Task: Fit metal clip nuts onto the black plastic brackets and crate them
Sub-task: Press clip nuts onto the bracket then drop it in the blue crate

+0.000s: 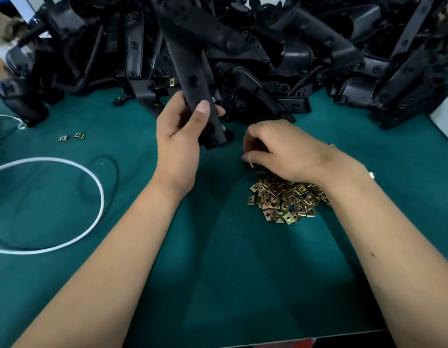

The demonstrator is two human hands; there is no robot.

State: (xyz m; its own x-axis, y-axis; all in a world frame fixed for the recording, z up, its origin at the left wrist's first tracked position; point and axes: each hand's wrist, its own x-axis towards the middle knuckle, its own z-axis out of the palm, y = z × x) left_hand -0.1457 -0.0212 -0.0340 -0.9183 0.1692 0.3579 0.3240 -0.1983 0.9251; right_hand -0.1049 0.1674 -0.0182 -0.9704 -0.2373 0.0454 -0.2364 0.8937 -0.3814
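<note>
A: Left hand [179, 136]?

B: Curled round a long black plastic bracket [190, 71], thumb on its near face, fingers behind. The bracket is tilted, its lower end just above the green mat [218, 272], its top up against the bracket heap [280, 59]

A: Right hand [288, 149]?

B: Knuckles up over the far edge of the clip nut pile [283, 199], fingers curled down into it. Fingertips are hidden, so cannot tell if it pinches a nut. The hands are apart, with a gap of mat between them

A: Containers?

B: No crate or bin in view. Nuts lie loose in a brass-coloured pile on the mat, partly under the right wrist. Brackets are dumped in a tangled heap across the back of the table

A: Strays?

B: Two clip nuts [71, 137] sit side by side on the mat far left, well apart from the pile. One nut already sits on a bracket in the heap [171, 82]

A: Other stuff?

B: White cable [97, 187] looped on the left, a thin black cable [115, 169] arcing just beside it
</note>
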